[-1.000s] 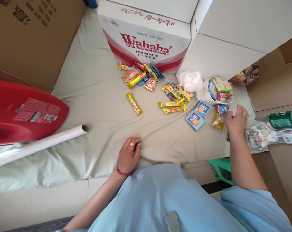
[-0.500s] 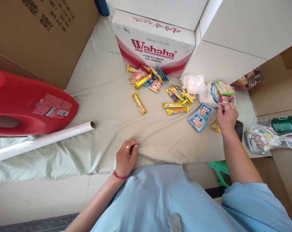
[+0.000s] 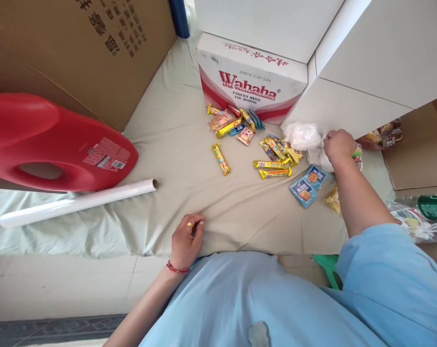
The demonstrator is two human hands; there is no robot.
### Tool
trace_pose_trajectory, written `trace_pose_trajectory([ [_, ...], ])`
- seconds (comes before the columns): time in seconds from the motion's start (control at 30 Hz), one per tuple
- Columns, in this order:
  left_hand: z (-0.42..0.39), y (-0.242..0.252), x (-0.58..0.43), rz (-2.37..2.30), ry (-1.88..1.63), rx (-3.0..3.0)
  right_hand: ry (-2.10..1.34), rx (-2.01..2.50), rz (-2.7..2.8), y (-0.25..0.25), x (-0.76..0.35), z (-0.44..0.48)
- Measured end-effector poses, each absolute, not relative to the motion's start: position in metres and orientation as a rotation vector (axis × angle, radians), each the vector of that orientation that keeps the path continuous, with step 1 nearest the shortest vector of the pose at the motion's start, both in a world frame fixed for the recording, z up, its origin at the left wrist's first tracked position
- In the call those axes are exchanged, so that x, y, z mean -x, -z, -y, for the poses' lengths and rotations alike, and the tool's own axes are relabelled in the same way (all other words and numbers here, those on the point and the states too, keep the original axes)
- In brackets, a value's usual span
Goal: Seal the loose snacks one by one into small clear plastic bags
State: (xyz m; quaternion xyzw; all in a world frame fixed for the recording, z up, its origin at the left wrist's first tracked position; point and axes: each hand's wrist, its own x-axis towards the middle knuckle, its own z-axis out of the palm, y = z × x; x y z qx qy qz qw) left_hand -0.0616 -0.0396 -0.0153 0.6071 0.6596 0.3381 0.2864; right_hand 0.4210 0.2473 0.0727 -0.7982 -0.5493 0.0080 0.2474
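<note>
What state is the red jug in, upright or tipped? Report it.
Tipped: the red jug lies on its side, label facing up.

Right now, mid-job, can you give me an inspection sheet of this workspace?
Surface: pale green cloth, wrinkled at the near edge.
Job's things: white bowl, mostly hidden under the right hand; snack packets scattered beside it.
Clutter: crumpled plastic bag, white roll, red plastic stool.
Hands: left hand rests curled on the cloth; right hand at the bowl, fingers hidden.
Cables: nothing seen.
Surroundings: Wahaha box, cardboard boxes, green bottle.
</note>
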Motion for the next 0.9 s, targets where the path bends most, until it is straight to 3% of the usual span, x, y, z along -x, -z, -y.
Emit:
trace_pose_trajectory([
  [0.17,0.03,0.009,0.056,-1.694,-0.934,-1.432,0.046,1.983,1.361,-0.095,-0.409,-0.174],
  [0.47,-0.025,-0.028,-0.02,-1.016,-0.734,-0.763,-1.318,1.359,1.057,-0.024,-0.287,-0.011],
  [0.7,-0.025,-0.037,-0.048,-0.874,-0.666,-0.631,-1.219,1.292,1.718,-0.035,-0.269,-0.013],
  [0.9,-0.016,-0.024,-0.045,-1.081,-0.874,-0.693,-1.052,1.496,1.425,-0.032,-0.262,-0.018],
])
